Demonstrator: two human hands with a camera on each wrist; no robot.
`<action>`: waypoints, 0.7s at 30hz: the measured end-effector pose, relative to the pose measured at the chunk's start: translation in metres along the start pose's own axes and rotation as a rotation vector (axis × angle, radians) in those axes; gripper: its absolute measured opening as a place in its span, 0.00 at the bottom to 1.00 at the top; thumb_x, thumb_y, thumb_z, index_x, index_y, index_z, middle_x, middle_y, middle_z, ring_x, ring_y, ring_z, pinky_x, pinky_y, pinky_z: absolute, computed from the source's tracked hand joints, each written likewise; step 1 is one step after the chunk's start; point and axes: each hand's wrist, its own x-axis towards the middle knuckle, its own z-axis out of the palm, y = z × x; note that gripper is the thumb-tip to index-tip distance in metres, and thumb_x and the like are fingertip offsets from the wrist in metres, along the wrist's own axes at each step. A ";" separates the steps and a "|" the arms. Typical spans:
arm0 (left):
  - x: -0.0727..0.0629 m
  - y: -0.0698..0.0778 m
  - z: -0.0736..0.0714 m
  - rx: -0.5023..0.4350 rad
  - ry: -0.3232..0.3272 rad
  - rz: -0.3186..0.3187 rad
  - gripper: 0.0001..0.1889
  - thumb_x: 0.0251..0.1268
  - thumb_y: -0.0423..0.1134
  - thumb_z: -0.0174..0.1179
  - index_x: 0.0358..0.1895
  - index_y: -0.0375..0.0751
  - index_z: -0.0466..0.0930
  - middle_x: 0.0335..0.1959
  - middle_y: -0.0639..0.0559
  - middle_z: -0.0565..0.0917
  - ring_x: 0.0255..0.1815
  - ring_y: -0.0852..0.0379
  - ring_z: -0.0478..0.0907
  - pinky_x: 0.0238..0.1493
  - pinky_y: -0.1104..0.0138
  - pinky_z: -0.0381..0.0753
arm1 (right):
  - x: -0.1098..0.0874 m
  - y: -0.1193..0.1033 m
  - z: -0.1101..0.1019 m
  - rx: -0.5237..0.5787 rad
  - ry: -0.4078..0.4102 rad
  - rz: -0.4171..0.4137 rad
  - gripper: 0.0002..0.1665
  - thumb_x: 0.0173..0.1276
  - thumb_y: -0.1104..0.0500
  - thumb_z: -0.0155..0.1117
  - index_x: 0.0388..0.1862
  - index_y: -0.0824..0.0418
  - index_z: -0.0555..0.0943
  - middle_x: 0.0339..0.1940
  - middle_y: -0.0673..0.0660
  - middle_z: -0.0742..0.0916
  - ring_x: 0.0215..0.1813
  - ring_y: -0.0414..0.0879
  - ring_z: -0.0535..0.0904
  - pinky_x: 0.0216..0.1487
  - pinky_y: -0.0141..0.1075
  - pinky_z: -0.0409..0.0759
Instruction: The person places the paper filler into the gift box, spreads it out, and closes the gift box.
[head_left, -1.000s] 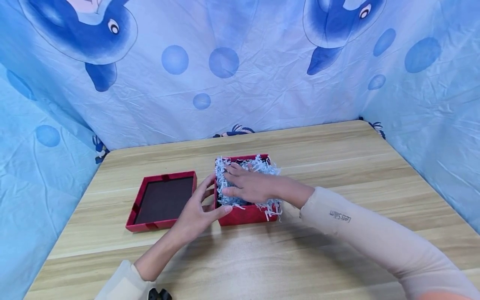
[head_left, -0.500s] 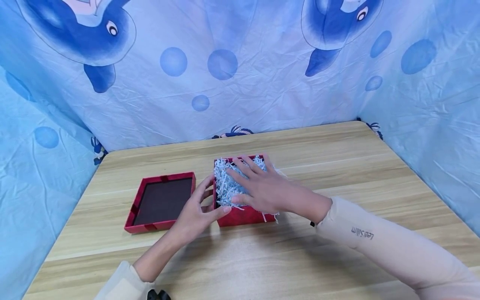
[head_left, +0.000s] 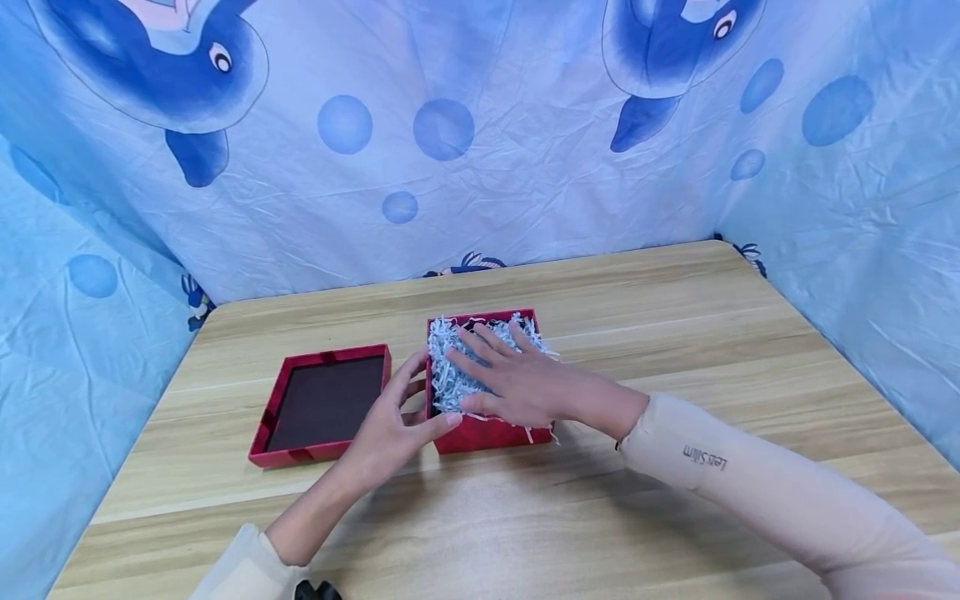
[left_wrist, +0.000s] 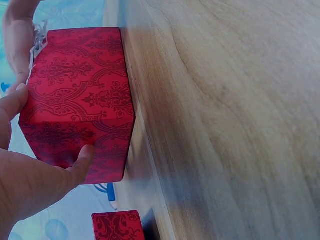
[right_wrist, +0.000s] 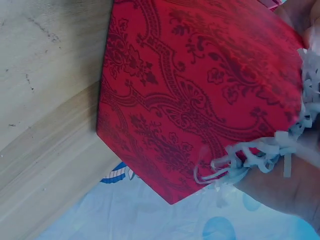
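Observation:
In the head view, an open red gift box (head_left: 491,435) with a dark damask pattern stands mid-table. Pale blue shredded paper (head_left: 448,367) fills it to the rim, and a few strands hang over the front right corner. My left hand (head_left: 390,433) holds the box at its front left corner, thumb at the front and fingers along the left wall. Palm down, my right hand (head_left: 521,383) lies over the shredded paper with its fingers spread. Whatever is under the paper is hidden. In the right wrist view, paper strands (right_wrist: 250,160) poke out beside that hand.
Left of the box lies its red lid (head_left: 326,408), inside up, showing a dark lining. The wooden table (head_left: 637,317) reaches back to a blue curtain (head_left: 517,200) printed with dolphins and bubbles. A small black object (head_left: 317,590) shows by the left sleeve.
My right hand lifted toward the back right of the box, then came down again on the shredded paper. Fewer strands hang over the right side now. My left hand stays at the corner.

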 end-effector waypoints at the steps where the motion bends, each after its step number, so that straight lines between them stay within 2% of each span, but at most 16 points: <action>1: 0.000 0.000 0.000 0.001 0.001 -0.001 0.47 0.57 0.49 0.68 0.76 0.57 0.47 0.74 0.51 0.55 0.71 0.42 0.60 0.62 0.51 0.71 | 0.002 0.001 0.000 0.003 -0.011 -0.001 0.43 0.72 0.31 0.38 0.79 0.41 0.39 0.80 0.49 0.39 0.79 0.51 0.29 0.72 0.60 0.28; 8: 0.000 -0.001 0.001 0.005 0.005 0.002 0.48 0.57 0.50 0.68 0.76 0.57 0.47 0.75 0.52 0.55 0.71 0.42 0.60 0.62 0.51 0.71 | 0.016 0.005 0.000 0.009 -0.102 0.009 0.41 0.73 0.34 0.40 0.79 0.41 0.41 0.80 0.49 0.42 0.79 0.50 0.31 0.74 0.57 0.33; 15: 0.000 0.000 0.003 0.001 0.011 -0.001 0.48 0.56 0.51 0.69 0.76 0.58 0.47 0.74 0.54 0.56 0.71 0.45 0.61 0.62 0.51 0.71 | 0.027 0.009 0.003 0.017 -0.203 0.035 0.40 0.74 0.33 0.34 0.79 0.43 0.42 0.80 0.50 0.45 0.79 0.48 0.31 0.74 0.56 0.33; 21: 0.000 0.001 0.004 0.000 0.012 0.013 0.47 0.58 0.50 0.68 0.76 0.58 0.48 0.74 0.53 0.57 0.70 0.45 0.61 0.62 0.51 0.72 | 0.036 0.012 0.008 0.015 -0.249 0.063 0.40 0.74 0.33 0.36 0.79 0.43 0.44 0.80 0.50 0.49 0.79 0.48 0.32 0.75 0.55 0.34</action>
